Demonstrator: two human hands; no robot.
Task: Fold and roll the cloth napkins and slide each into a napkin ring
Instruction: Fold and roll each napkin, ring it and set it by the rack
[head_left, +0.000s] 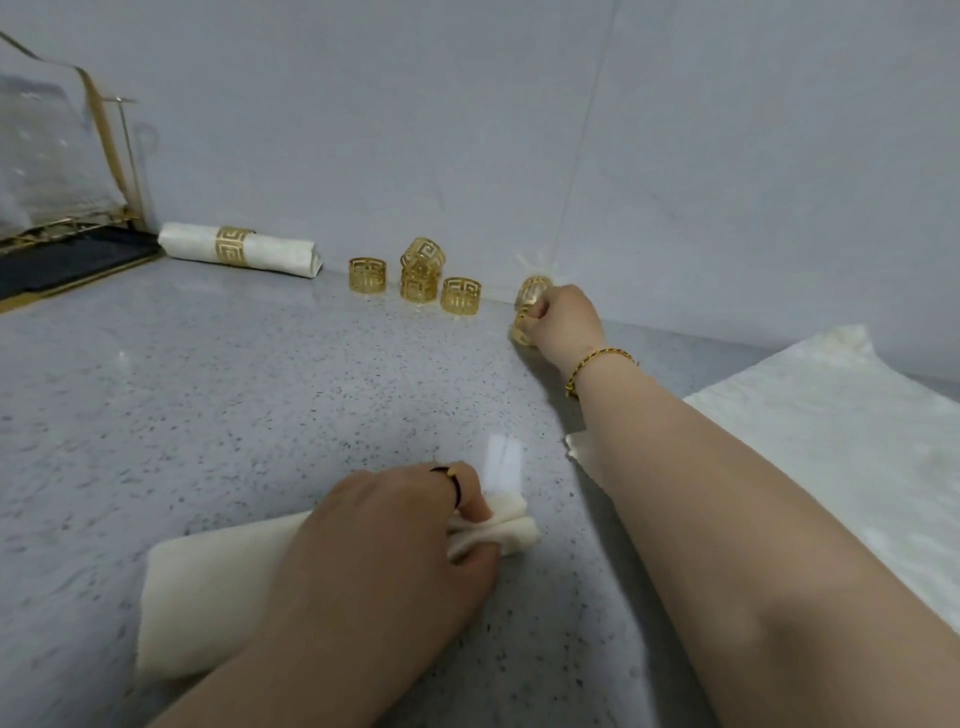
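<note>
Your rolled napkin (218, 587) lies at six o'clock on the counter (208, 389). Your left hand (384, 545) grips its right end, fingers curled round it, likely to stop the roll loosening. Your right hand (563, 322), at one o'clock beside the wall (519, 130), is closed on a gold napkin ring (534, 292). Four spare rings (461, 301) stand at twelve, one stacked on another. A finished ringed napkin (280, 254) lies at eleven. Flat napkins (831, 426) lie at three, partly under your right forearm. Open counter runs between roll and rings.
</note>
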